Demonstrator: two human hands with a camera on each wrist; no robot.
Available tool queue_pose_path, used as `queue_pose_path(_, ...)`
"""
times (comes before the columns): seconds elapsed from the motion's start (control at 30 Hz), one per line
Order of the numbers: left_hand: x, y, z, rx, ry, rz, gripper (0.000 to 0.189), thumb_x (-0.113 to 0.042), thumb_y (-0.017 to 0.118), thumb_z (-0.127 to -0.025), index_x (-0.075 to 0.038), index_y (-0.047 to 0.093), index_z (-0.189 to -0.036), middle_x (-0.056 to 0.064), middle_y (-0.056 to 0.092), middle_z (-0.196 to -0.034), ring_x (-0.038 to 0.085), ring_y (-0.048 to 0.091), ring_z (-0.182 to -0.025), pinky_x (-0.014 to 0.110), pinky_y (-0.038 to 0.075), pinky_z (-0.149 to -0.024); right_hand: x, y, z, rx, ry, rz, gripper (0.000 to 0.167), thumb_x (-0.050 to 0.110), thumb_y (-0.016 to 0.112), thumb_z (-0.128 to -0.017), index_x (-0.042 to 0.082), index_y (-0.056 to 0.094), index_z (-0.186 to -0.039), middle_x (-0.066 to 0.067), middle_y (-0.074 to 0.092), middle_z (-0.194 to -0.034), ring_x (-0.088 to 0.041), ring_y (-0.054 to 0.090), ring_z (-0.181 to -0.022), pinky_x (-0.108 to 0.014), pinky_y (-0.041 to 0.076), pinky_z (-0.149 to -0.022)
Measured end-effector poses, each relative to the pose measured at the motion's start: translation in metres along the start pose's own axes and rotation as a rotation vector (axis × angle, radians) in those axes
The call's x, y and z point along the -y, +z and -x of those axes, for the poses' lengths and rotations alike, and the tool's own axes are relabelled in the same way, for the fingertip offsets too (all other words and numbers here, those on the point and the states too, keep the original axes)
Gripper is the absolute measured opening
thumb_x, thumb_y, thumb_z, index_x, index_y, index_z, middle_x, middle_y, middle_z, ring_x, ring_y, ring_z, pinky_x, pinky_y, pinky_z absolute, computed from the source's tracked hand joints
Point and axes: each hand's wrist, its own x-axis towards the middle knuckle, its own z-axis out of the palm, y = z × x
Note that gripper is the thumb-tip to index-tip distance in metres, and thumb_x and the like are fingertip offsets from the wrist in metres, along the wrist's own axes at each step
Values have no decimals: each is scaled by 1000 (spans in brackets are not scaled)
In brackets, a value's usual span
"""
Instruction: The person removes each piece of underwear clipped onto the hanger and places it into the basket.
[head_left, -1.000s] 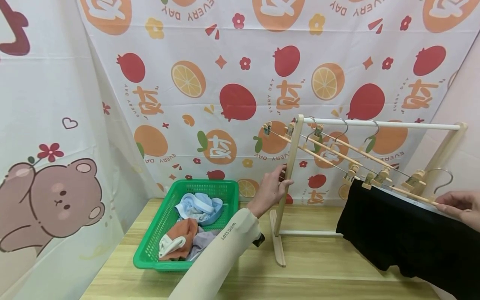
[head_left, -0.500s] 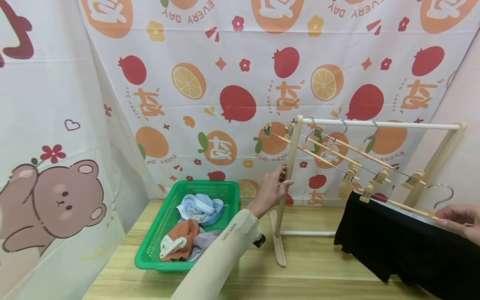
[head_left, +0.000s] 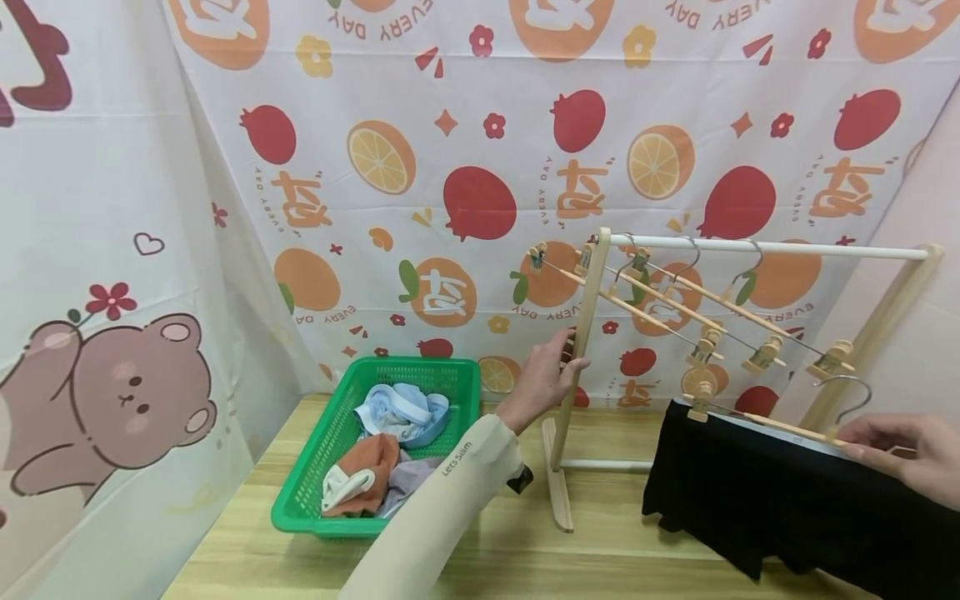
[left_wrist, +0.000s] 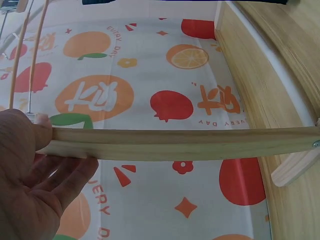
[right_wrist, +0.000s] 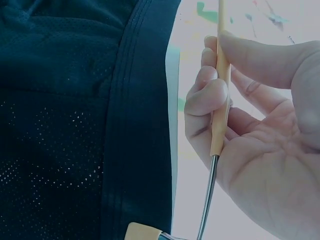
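Observation:
My left hand [head_left: 542, 379] grips the left wooden post [left_wrist: 190, 142] of a small clothes rack. In the left wrist view its thumb lies on one side of the post, the fingers on the other. On the right, my right hand [head_left: 900, 446] holds the wooden bar [right_wrist: 222, 100] of a clip hanger, fingers curled round it. Black shorts [head_left: 757, 492] with a pale inner waistband hang from this hanger by clips; one clip [head_left: 701, 402] shows at the left end. The hanger's metal hook [head_left: 851, 392] points up, apart from the rack's white rail [head_left: 772, 247].
Three bare clip hangers [head_left: 667, 300] hang on the rail. A green basket [head_left: 300, 500] with light blue, rust-and-white and greyish clothes stands left on the wooden table [head_left: 600, 558]. Behind is a fruit-print curtain [head_left: 465, 83]; a bear-print curtain [head_left: 112, 208] hangs at the left.
My right hand has brought the hanger with the black shorts leftward, lower and nearer to me, away from the hanging hangers. My left hand stays on the post.

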Motion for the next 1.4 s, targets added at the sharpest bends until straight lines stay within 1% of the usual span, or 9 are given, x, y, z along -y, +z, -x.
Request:
queue_pose_path(0.1, 0, -1, 1, 2, 0, 25, 43, -22, 61, -102, -7, 51, -141, 14, 73, -114, 24, 74, -102, 26, 61, -80, 10, 2, -2, 36, -28, -12, 5, 5, 69, -94, 5, 73, -97, 13, 66, -80, 1, 53, -67, -21, 45, -57)
queue_pose_path(0.23, 2, -4, 5, -6, -2, 44, 45, -22, 65, -101, -7, 52, -141, 14, 73, -113, 26, 73, -103, 32, 61, -85, 21, 7, -4, 19, -146, -68, 10, 0, 71, -91, 9, 73, -93, 14, 65, -77, -1, 54, -66, -20, 45, -56)
queue_pose_path(0.37, 3, -10, 10, -39, 1, 3, 45, -23, 67, -99, -5, 53, -137, 16, 69, -115, 29, 67, -107, 40, 57, -92, 33, 9, -11, 60, -190, -74, 12, 2, 71, -91, 13, 73, -95, 13, 65, -78, -1, 53, -68, -19, 47, -58)
queue_pose_path(0.47, 4, -15, 17, -70, 22, -21, 42, -22, 69, -97, -3, 55, -132, 16, 67, -115, 30, 63, -107, 43, 55, -93, 44, 10, -15, 85, -215, -87, 13, 3, 70, -92, 14, 73, -96, 12, 65, -80, -2, 55, -69, -20, 48, -59)
queue_pose_path(0.63, 1, -22, 35, -87, 60, -33, 34, -22, 69, -97, -6, 59, -125, 13, 69, -114, 26, 65, -105, 43, 56, -92, 64, 15, -22, 68, -304, -152, 16, -1, 69, -92, 14, 73, -97, 8, 68, -83, -3, 59, -72, -19, 50, -60)
queue_pose_path(0.87, -9, -32, 59, -37, 117, 27, 25, -23, 66, -100, -10, 62, -120, 6, 72, -104, 17, 68, -94, 39, 59, -88, 94, 21, -30, 83, -394, -198, 19, 0, 68, -93, 17, 73, -101, 8, 70, -86, -4, 62, -74, -19, 52, -62)
queue_pose_path(1.0, -14, -37, 70, -33, 146, 67, 20, -24, 62, -102, -13, 63, -118, 2, 72, -104, 13, 67, -95, 36, 59, -88, 111, 22, -34, 105, -427, -220, 19, 2, 66, -95, 18, 73, -103, 7, 68, -88, -4, 60, -73, -21, 52, -60)
queue_pose_path(1.13, -16, -43, 79, -38, 153, 112, 20, -25, 57, -105, -12, 65, -119, 4, 72, -106, 13, 68, -95, 35, 58, -88, 124, 26, -39, 109, -467, -240, 18, 1, 67, -95, 17, 73, -103, 6, 70, -87, -3, 59, -71, -21, 51, -58)
queue_pose_path(1.4, -16, -54, 100, -48, 147, 113, 24, -25, 54, -106, -12, 65, -122, 1, 72, -107, 12, 67, -96, 27, 57, -86, 150, 42, -45, 150, -516, -302, 17, 5, 67, -96, 19, 72, -103, 7, 70, -89, -3, 60, -73, -22, 52, -59)
